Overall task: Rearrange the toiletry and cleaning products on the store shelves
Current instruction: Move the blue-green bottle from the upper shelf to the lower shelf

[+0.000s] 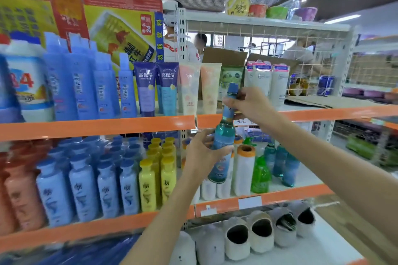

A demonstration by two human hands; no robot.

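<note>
Both hands (202, 153) around teal bottle (223, 146).

View: single head-worn wide-angle camera.
Facing: forward, squarely at the orange-edged shelf (97, 126).
Height: about level with that shelf.
Nearness: close, within arm's reach.
Coverage: tiers above and below that shelf.

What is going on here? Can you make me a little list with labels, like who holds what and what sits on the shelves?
held thing: teal bottle with a blue cap
left hand: grips the bottle's body
right hand: grips the neck near the cap
top shelf: blue bottles, purple tube, peach tubes
middle shelf: yellow bottles, green bottle, more teal bottles
bottom shelf: grey slippers
shelf edges: orange
</note>
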